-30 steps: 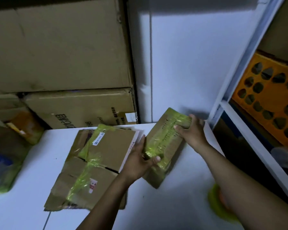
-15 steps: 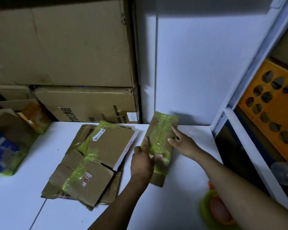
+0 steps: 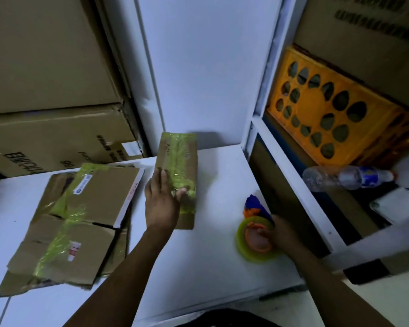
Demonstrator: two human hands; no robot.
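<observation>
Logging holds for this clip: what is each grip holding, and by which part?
Right grip holds the tape roll at its right rim, fingers in the core. Left grip lies flat on the box, not gripping.

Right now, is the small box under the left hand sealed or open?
Sealed: yellow-green tape runs the length of the small box, flaps flat.

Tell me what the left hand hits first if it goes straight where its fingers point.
The left hand rests on the taped box; past its far end it would likely meet the white wall panel, though depth is unclear.
</observation>
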